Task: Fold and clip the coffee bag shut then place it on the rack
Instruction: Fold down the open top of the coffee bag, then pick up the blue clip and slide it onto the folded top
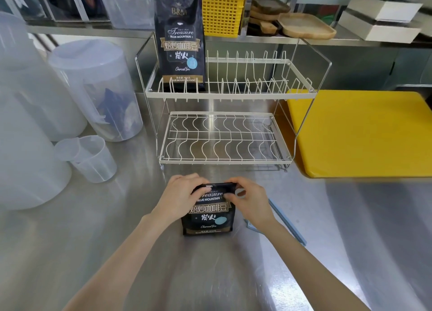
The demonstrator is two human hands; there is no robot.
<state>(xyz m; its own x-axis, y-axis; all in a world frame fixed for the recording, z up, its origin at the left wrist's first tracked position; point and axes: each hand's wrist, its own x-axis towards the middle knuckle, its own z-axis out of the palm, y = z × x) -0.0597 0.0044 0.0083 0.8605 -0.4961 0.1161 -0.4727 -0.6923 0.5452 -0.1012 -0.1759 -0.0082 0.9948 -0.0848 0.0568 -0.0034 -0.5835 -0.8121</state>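
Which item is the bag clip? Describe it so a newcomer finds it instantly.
Start at the steel counter, in front of the white wire rack. Just right of the right hand lies the pale blue bag clip: the only long, thin blue strip there.

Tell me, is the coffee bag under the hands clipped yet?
No: both hands fold the coffee bag top; the blue clip lies on the counter.

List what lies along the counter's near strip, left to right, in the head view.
Small measuring cup → left hand → coffee bag held between both hands → right hand → blue clip lying on the steel counter.
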